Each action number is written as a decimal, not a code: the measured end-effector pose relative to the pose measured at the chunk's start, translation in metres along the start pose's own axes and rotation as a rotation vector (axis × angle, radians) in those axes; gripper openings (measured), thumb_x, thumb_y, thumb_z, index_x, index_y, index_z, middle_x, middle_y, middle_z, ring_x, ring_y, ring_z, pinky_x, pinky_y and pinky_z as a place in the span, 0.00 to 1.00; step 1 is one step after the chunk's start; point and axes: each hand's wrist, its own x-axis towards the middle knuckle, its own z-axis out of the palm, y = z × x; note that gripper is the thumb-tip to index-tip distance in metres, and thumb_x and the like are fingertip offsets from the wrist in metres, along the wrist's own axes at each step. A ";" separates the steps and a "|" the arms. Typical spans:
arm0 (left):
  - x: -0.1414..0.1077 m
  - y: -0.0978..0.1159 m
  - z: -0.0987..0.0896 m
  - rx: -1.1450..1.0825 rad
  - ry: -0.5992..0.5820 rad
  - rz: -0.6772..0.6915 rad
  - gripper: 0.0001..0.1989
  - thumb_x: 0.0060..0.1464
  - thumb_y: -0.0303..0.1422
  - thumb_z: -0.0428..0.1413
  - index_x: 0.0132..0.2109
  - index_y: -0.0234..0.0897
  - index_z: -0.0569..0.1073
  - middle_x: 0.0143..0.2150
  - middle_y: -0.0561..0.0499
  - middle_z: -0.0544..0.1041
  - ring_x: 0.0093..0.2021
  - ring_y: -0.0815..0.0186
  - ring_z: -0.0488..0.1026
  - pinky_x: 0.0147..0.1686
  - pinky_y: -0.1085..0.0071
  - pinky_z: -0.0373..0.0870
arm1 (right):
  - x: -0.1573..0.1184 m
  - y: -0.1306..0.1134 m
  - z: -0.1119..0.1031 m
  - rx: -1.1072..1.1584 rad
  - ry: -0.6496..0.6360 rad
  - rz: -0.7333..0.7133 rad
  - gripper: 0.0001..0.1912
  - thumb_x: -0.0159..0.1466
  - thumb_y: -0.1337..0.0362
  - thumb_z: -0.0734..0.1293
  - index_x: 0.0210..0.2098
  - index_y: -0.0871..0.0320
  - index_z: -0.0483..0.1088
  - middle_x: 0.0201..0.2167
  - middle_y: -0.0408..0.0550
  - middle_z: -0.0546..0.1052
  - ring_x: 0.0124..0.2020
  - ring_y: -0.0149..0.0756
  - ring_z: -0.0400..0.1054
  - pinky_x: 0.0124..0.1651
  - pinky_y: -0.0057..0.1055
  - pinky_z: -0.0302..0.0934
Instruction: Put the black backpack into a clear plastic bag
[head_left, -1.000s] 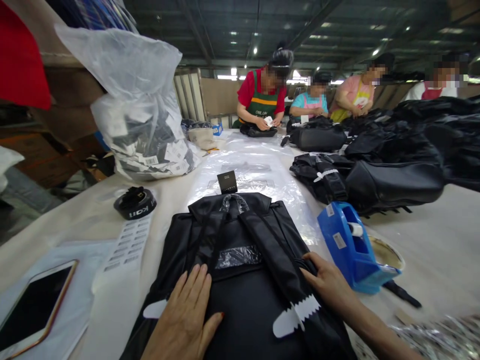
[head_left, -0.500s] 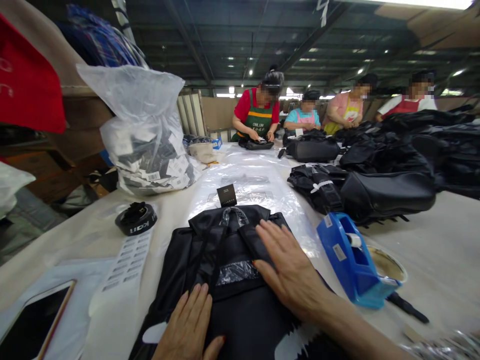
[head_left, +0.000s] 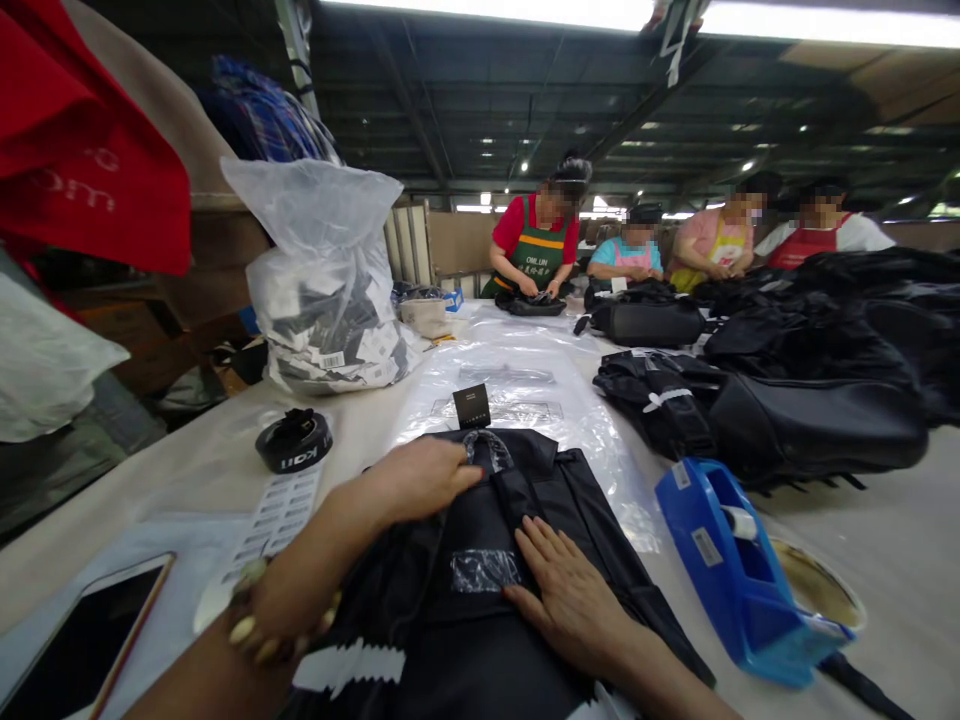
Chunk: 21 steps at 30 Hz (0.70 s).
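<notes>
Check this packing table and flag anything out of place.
One thing stands out: a smartphone lies on a paper sheet beside the black backpack, a personal item among the packing materials. Nothing looks spilled or damaged.

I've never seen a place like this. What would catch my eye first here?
First, the black backpack at the near end of the table, with the left hand and right hand spread on it. To its right sits a bright blue tape dispenser, and to the left, a bulging clear bag of white tags. Four aproned co-workers line the table's far end.
</notes>
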 end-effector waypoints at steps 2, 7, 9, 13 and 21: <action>0.034 -0.008 -0.005 0.007 0.124 -0.078 0.21 0.58 0.40 0.41 0.41 0.32 0.74 0.42 0.40 0.77 0.43 0.60 0.74 0.43 0.68 0.67 | 0.000 0.000 -0.001 -0.018 -0.035 0.016 0.36 0.65 0.46 0.52 0.63 0.66 0.52 0.65 0.59 0.49 0.66 0.48 0.41 0.65 0.49 0.41; 0.054 -0.012 0.086 0.002 0.222 -0.197 0.24 0.61 0.37 0.39 0.58 0.30 0.63 0.58 0.34 0.66 0.59 0.53 0.62 0.58 0.52 0.56 | 0.001 -0.001 -0.005 -0.044 -0.114 0.038 0.36 0.65 0.45 0.52 0.63 0.64 0.50 0.65 0.56 0.47 0.66 0.47 0.39 0.66 0.48 0.41; 0.048 -0.012 0.131 0.005 0.185 -0.213 0.29 0.58 0.41 0.46 0.61 0.27 0.58 0.63 0.32 0.56 0.64 0.47 0.52 0.59 0.47 0.54 | 0.003 0.000 -0.005 -0.065 -0.132 0.029 0.36 0.64 0.46 0.53 0.63 0.65 0.51 0.65 0.56 0.47 0.66 0.49 0.40 0.65 0.49 0.42; 0.044 -0.016 0.172 0.016 0.189 -0.218 0.32 0.57 0.43 0.45 0.64 0.28 0.52 0.66 0.34 0.48 0.66 0.47 0.45 0.61 0.45 0.50 | 0.009 0.006 -0.001 -0.100 -0.146 -0.005 0.35 0.64 0.47 0.55 0.62 0.65 0.54 0.63 0.60 0.49 0.64 0.52 0.44 0.63 0.52 0.46; 0.055 -0.022 0.171 -0.067 0.174 -0.233 0.32 0.57 0.43 0.46 0.64 0.31 0.50 0.66 0.35 0.45 0.66 0.48 0.42 0.61 0.45 0.47 | 0.052 0.008 -0.043 -0.006 -0.135 -0.007 0.21 0.63 0.50 0.58 0.41 0.59 0.73 0.39 0.56 0.78 0.42 0.48 0.73 0.44 0.37 0.64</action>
